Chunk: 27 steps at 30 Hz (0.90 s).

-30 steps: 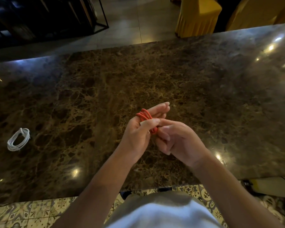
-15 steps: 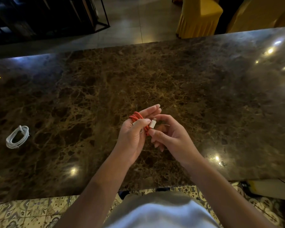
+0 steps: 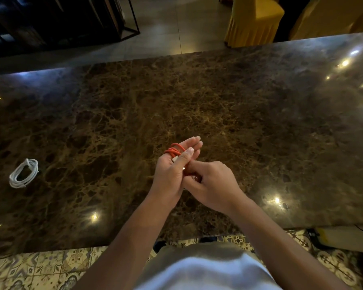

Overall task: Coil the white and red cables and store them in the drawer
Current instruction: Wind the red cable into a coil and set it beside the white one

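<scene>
**Head view: red cable wound on the left hand, white cable lying aside**

Head camera looks down over a dark marble table (image 3: 218, 97). Above its near middle the left hand (image 3: 172, 170) is raised with its fingers straight and close together, and the red cable (image 3: 174, 150) is looped in several turns around them, the thumb pressing across the loops. The right hand (image 3: 212, 183) sits just beside it, touching its heel, fingers curled inward around the cable's lower strands; a small white plug shows at the spot where the two hands meet. The white cable (image 3: 24, 173) lies coiled on the table well off to the left, apart from both hands. Yellow covered chairs (image 3: 254, 19) stand beyond the far edge. Patterned floor tiles (image 3: 50, 266) show below the near edge.
</scene>
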{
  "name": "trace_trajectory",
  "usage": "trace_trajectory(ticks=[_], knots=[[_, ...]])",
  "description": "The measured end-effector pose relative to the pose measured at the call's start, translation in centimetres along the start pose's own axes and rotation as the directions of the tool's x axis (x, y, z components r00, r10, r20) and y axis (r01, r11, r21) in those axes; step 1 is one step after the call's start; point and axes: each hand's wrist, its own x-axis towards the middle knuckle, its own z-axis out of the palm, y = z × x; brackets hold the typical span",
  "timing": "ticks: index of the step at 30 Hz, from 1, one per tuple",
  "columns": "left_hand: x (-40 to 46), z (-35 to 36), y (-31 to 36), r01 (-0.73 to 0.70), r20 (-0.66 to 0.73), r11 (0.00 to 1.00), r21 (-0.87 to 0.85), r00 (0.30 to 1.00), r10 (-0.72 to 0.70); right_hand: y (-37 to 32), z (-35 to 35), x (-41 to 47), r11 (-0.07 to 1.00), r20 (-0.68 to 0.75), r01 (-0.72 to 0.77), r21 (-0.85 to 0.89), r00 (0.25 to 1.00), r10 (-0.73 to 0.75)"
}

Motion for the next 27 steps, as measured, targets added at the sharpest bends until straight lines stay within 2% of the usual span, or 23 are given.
trace_trajectory(ticks=[2,4,6,9,11,13,15,16,18,21,24,27], knots=[[0.4,-0.3,0.1,0.015,-0.046,0.998,-0.063,0.999,-0.018,-0.2,0.3,0.1,0.971,0.103,0.032,-0.236,0.995,-0.007],[0.9,-0.7,0.5,0.043,-0.077,0.989,-0.144,0.995,-0.055,-0.8,0.4,0.2,0.923,0.118,0.101,-0.372,0.991,-0.06],[1.1,-1.1,1.2,0.084,-0.053,0.979,-0.183,0.994,-0.095,-1.5,0.2,0.2,0.873,0.144,0.163,-0.459,0.984,-0.108],[1.4,-1.6,2.4,0.123,-0.007,0.95,-0.286,0.991,-0.131,-2.1,-0.3,-0.1,0.833,0.229,0.16,-0.529,0.973,-0.042],[1.4,-1.8,2.9,0.12,-0.003,0.931,-0.345,0.992,-0.129,-2.4,-0.5,-0.3,0.836,0.236,0.159,-0.525,0.971,-0.036],[1.3,-1.8,3.0,0.121,0.048,0.931,-0.344,0.993,-0.111,-2.5,-1.4,-0.4,0.893,0.263,0.159,-0.421,0.964,-0.047],[1.2,-1.8,3.2,0.06,0.131,0.97,-0.236,0.991,-0.029,-2.2,-2.5,-0.1,0.986,0.313,0.095,-0.138,0.949,-0.048],[1.2,-1.7,3.4,-0.001,0.172,0.988,-0.156,0.985,0.028,-2.0,-3.3,0.1,0.998,0.3,0.054,0.025,0.952,-0.059],[1.2,-1.2,4.0,-0.079,0.251,0.997,-0.006,0.965,0.078,-1.2,-4.6,0.7,0.961,0.185,-0.004,0.278,0.981,-0.049],[0.8,-0.6,4.3,-0.079,0.31,0.993,0.094,0.95,0.046,-0.4,-5.2,1.4,0.874,0.062,-0.038,0.484,0.998,0.01],[0.3,-0.7,4.0,0.018,0.341,1.0,0.016,0.94,-0.023,0.0,-5.0,1.6,0.796,0.063,-0.093,0.598,0.996,0.069],[-0.3,-0.8,3.7,0.057,0.375,0.993,-0.105,0.927,-0.014,0.1,-4.4,1.5,0.702,0.083,-0.162,0.693,0.986,0.145]])
